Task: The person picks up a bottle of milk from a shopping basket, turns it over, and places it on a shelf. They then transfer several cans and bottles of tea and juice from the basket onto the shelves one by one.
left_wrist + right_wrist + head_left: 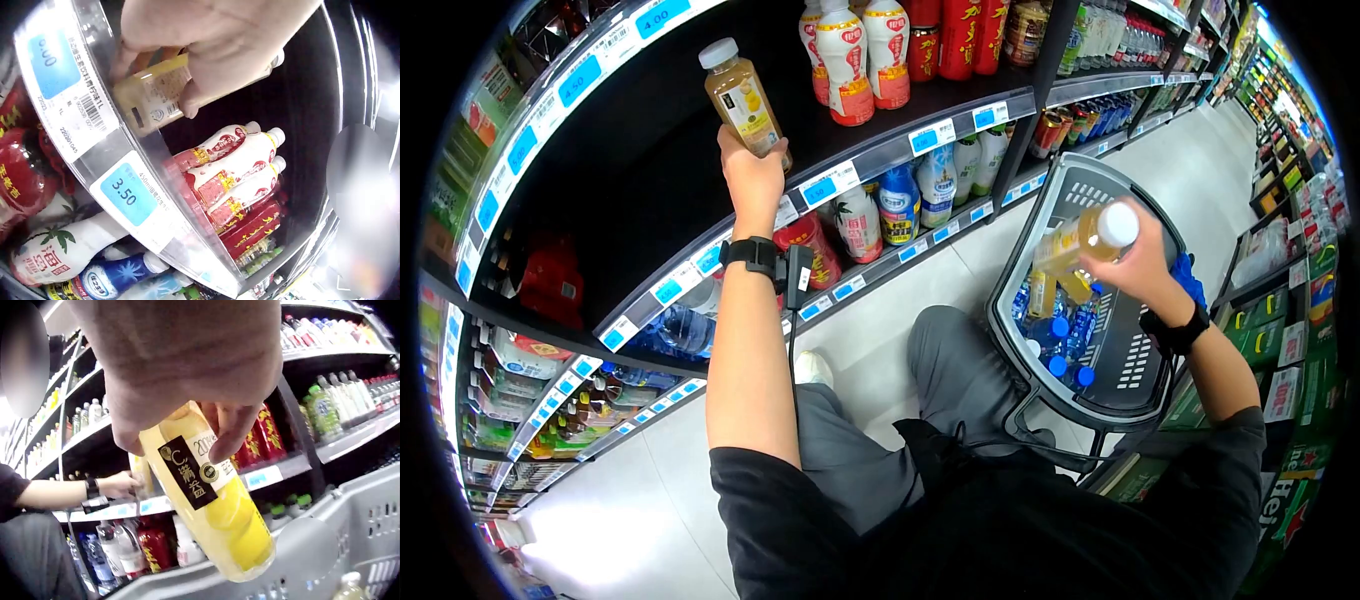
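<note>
My left hand [754, 185] grips the lower part of a juice bottle [742, 98], which stands at the shelf's front edge, white cap up. Seen from the left wrist, thumb and fingers wrap round this bottle [156, 94]. Over the grey shopping basket [1138, 345], my right hand [1142, 262] holds a second juice bottle [1068, 247] near its white cap, tilted. Its yellow fruit label with a black panel faces the right wrist view, where the bottle [215, 503] hangs base-down above the basket's side. Blue-capped water bottles [1057, 335] and a yellowish bottle [1041, 297] lie inside the basket.
White and pink bottles [842, 60] and red cans [960, 40] stand right of my left hand on the same shelf. A price-tag rail [830, 183] edges it, with more bottles [900, 205] below. Green cartons [1300, 390] are stacked on the far right.
</note>
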`<state>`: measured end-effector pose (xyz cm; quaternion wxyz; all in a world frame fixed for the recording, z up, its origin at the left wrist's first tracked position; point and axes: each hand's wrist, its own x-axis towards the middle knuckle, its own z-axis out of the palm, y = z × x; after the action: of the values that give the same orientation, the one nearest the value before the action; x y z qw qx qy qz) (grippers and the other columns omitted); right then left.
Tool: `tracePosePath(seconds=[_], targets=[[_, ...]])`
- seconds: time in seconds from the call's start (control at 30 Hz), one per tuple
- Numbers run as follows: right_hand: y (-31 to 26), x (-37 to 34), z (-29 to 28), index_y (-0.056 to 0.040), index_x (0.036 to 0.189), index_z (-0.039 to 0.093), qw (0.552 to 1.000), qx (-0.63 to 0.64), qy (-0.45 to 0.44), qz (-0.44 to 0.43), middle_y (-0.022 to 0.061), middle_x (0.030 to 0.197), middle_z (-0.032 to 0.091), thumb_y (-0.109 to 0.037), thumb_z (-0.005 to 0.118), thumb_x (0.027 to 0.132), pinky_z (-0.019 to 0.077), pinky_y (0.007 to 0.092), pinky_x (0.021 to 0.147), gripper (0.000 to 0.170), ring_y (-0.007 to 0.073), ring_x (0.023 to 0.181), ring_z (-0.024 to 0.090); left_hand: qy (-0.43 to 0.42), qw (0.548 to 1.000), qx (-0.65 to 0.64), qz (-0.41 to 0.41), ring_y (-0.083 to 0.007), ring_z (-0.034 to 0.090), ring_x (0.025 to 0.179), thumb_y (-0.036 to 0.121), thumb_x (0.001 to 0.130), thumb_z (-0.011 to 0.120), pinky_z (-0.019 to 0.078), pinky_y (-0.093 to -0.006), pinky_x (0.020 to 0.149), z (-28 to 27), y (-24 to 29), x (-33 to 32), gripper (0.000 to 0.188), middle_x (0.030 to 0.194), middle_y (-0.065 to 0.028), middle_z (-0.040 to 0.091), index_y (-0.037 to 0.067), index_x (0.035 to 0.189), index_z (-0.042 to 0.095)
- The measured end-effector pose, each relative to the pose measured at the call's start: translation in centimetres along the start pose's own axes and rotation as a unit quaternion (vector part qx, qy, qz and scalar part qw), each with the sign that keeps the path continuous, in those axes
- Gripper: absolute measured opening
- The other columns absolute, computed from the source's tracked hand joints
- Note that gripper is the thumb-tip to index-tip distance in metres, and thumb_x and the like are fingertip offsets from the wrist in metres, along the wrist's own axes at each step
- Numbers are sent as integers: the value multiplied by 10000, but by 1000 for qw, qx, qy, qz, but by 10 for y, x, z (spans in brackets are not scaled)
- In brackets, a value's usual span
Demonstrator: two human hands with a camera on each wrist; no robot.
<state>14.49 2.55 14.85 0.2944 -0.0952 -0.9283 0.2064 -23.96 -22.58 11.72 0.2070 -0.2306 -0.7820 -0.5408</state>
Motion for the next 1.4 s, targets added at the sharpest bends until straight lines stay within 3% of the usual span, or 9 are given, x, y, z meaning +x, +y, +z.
tracePosePath(seconds=[0.2,0.33,0.5,0.63,0.7,0.9,1.03,1.17,1.4], targets=[[-63,81,14,-30,1187,534,961,265,73,-18,71,1100,651,-125,867,707,521,337,926,592,167,1038,638,43,999,-5,-9,-435,541,1181,-11,798,705,455,-454,992,5,-11,5,628,1245,-296,533,-42,1331,373],[-99,147,60,-31,1147,572,939,295,122,-125,75,1090,674,-186,889,692,522,314,897,576,158,1007,654,27,999,-10,-21,-433,512,1217,-19,822,667,442,-453,1018,3,-17,9,641,1282,-295,502,-18,1380,351],[-123,213,133,-18,1044,575,946,232,157,-165,132,995,680,-283,886,662,542,339,820,559,212,932,683,7,999,-18,-28,-423,491,1244,-33,843,635,426,-453,1038,-6,-16,11,643,1317,-288,479,-13,1410,333],[-146,240,175,2,1046,571,947,259,168,-84,168,1003,667,-307,868,641,534,381,814,590,283,942,675,6,999,-14,-31,-425,498,1227,0,834,646,425,-452,1029,-14,-7,8,645,1304,-288,489,-18,1406,348],[-154,248,189,43,1084,558,955,236,174,-53,167,1040,668,-275,875,668,537,338,822,612,217,988,662,6,1000,-8,-30,-426,503,1218,14,824,655,427,-452,1023,-16,-4,7,657,1297,-291,492,-20,1406,351],[-168,264,208,108,1068,529,958,244,140,61,213,980,670,-346,878,645,542,335,777,712,246,896,684,-16,998,-59,-15,-439,510,1197,56,771,685,430,-454,1015,-13,-14,10,737,1281,-307,483,-24,1412,331],[-177,265,219,52,1012,526,971,156,177,45,182,875,650,-456,879,617,536,347,696,734,277,786,673,-22,998,-58,-22,-443,502,1205,82,761,702,424,-452,1026,-11,-10,8,782,1302,-311,459,-19,1424,301],[-179,272,230,16,1058,527,971,121,199,58,170,942,641,-513,875,604,534,378,739,779,302,844,666,23,999,-31,8,-367,619,1093,92,730,729,480,-388,940,-6,-7,8,745,1177,-280,601,-76,1351,354],[-163,270,236,38,1206,500,969,93,229,-20,223,1089,613,-395,877,659,532,396,822,794,334,973,649,38,999,-22,20,-369,616,1084,123,709,746,484,-388,935,1,-20,10,784,1173,-287,597,-88,1350,347]])
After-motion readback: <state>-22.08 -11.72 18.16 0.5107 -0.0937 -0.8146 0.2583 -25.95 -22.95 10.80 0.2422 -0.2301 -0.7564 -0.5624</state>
